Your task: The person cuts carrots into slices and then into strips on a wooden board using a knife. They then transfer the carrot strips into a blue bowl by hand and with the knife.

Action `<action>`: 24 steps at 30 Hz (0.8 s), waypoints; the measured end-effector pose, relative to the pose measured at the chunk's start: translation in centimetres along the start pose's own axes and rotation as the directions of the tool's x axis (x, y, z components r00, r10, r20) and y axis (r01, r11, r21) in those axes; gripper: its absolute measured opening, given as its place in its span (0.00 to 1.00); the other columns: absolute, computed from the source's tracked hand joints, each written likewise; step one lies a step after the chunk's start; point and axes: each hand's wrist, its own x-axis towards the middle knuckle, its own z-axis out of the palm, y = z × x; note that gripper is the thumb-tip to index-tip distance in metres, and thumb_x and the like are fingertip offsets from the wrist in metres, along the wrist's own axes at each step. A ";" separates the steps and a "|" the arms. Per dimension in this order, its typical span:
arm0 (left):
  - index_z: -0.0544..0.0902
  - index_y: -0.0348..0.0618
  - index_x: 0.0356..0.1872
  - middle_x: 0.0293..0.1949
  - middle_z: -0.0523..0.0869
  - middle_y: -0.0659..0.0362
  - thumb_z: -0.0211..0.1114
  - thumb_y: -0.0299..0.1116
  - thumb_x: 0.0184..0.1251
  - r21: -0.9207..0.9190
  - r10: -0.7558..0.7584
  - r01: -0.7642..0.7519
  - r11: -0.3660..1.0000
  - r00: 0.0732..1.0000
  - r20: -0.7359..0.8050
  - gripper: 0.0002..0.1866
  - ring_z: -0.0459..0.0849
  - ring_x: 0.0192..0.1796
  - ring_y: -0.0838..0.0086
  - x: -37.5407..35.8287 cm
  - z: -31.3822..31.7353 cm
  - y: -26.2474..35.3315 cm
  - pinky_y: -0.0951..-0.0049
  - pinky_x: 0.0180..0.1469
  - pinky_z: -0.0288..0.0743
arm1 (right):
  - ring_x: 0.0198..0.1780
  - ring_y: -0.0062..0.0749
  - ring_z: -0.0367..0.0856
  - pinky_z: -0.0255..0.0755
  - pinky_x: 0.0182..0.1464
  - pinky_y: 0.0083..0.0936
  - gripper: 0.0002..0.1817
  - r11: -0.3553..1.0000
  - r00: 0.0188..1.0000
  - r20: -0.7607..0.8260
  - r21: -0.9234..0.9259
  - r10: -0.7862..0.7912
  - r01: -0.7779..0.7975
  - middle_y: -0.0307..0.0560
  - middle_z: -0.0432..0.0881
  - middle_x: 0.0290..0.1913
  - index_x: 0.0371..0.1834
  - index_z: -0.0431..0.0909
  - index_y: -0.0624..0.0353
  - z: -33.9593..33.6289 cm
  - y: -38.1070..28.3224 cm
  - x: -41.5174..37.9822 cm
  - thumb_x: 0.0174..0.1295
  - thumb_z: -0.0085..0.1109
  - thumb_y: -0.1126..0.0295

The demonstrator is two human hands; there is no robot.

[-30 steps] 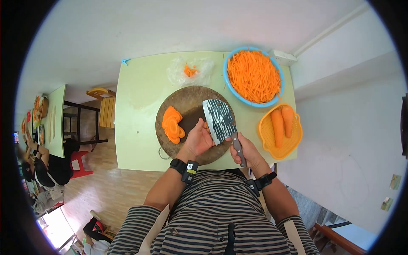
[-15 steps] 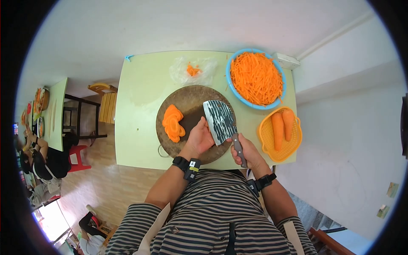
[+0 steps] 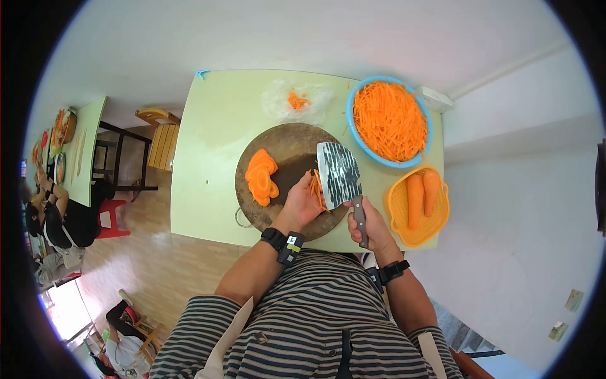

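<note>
My right hand [image 3: 372, 225] grips the handle of a cleaver [image 3: 339, 175], its broad, dark-patterned blade tilted up over the round wooden chopping board [image 3: 278, 136]. Cupped beside the blade, my left hand [image 3: 302, 205] holds some carrot shreds [image 3: 317, 189] against it; the blade hides part of the fingers. Overlapping carrot slices [image 3: 260, 177] lie on the board's left side. Beyond the board to the right, a blue basin [image 3: 351, 123] is heaped with shredded carrot [image 3: 388, 120].
A yellow basket [image 3: 404, 237] at the table's right holds two whole carrots [image 3: 414, 202]. Carrot bits [image 3: 296, 101] sit on a clear plastic bag [image 3: 319, 104] behind the board. A wooden chair [image 3: 161, 148] stands left of the table [image 3: 202, 158]. Other people sit farther left.
Carrot shreds now show in my left hand, against the blade. The cleaver and both hands have shifted slightly right in view, and the whole view has moved a little.
</note>
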 end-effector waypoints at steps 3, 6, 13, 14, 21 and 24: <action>0.77 0.48 0.42 0.32 0.76 0.64 0.44 0.55 0.85 0.090 0.019 -0.005 0.996 0.988 -0.155 0.23 0.78 0.36 0.69 -0.2 -0.2 0.0 0.62 0.43 0.75 | 0.13 0.21 0.64 0.60 0.15 0.20 0.32 0.999 0.999 -0.015 0.020 -0.040 0.040 0.38 0.72 0.20 0.61 0.71 0.59 -0.5 0.0 0.3 0.82 0.31 0.41; 0.81 0.46 0.43 0.34 0.79 0.62 0.49 0.53 0.84 0.210 0.124 -0.062 0.976 0.947 -0.297 0.22 0.77 0.36 0.69 -0.5 -0.1 0.2 0.64 0.43 0.74 | 0.13 0.22 0.65 0.61 0.15 0.21 0.31 0.995 0.994 -0.054 -0.002 -0.100 0.100 0.38 0.72 0.20 0.62 0.71 0.59 -1.0 -0.2 0.4 0.82 0.31 0.41; 0.78 0.38 0.62 0.56 0.82 0.56 0.48 0.55 0.85 0.567 0.312 -0.053 0.822 0.875 -0.370 0.29 0.79 0.60 0.67 -0.1 1.7 -0.4 0.65 0.63 0.70 | 0.14 0.23 0.68 0.65 0.15 0.21 0.30 0.941 0.955 -0.137 -0.256 -0.261 0.221 0.39 0.75 0.22 0.62 0.71 0.62 -0.8 -0.2 0.3 0.82 0.35 0.45; 0.75 0.36 0.66 0.63 0.79 0.54 0.47 0.56 0.85 0.610 0.350 -0.079 0.789 0.873 -0.340 0.31 0.75 0.66 0.67 0.2 1.5 -0.6 0.64 0.70 0.64 | 0.14 0.23 0.68 0.65 0.15 0.21 0.30 0.941 0.955 -0.139 -0.254 -0.263 0.222 0.39 0.75 0.22 0.62 0.71 0.62 -0.8 -0.1 0.3 0.82 0.35 0.45; 0.56 0.31 0.81 0.81 0.59 0.45 0.49 0.54 0.84 0.816 0.352 -0.059 0.575 0.918 -0.181 0.40 0.58 0.82 0.59 -0.5 2.4 -0.1 0.67 0.80 0.54 | 0.15 0.22 0.70 0.67 0.17 0.20 0.30 0.911 0.937 -0.154 -0.326 -0.314 0.252 0.40 0.76 0.22 0.61 0.74 0.64 -1.0 0.2 -0.3 0.81 0.38 0.45; 0.61 0.33 0.79 0.77 0.69 0.45 0.51 0.45 0.84 0.908 0.452 0.044 0.418 0.857 -0.249 0.33 0.68 0.77 0.59 -1.6 4.7 0.0 0.69 0.75 0.64 | 0.16 0.22 0.70 0.67 0.17 0.20 0.31 0.908 0.938 -0.155 -0.341 -0.311 0.245 0.40 0.76 0.22 0.61 0.74 0.64 -1.4 0.5 -0.3 0.81 0.38 0.45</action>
